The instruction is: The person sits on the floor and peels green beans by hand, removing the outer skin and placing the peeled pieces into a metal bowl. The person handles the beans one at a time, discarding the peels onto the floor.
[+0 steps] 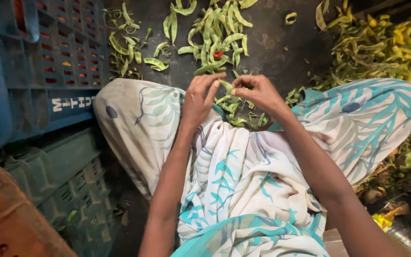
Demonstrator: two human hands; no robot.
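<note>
Both of my hands meet over my lap and hold one green bean pod [226, 86] between their fingertips. My left hand [199, 99] pinches its left end, my right hand [258, 93] its right end. Under the hands, in the fold of my white and teal patterned cloth [243, 176], lie several small green pod pieces [238, 113]. A heap of whole flat green pods [215, 33] lies on the dark ground beyond my hands, with a small red bit [218, 54] among them.
A blue plastic crate [39, 62] holding orange-red fruit stands at the left, over a green crate [63, 185] and a brown one [10, 223]. A pile of yellowish-green pod trimmings [381, 47] lies at the upper right. More scattered pods [129, 47] lie near the blue crate.
</note>
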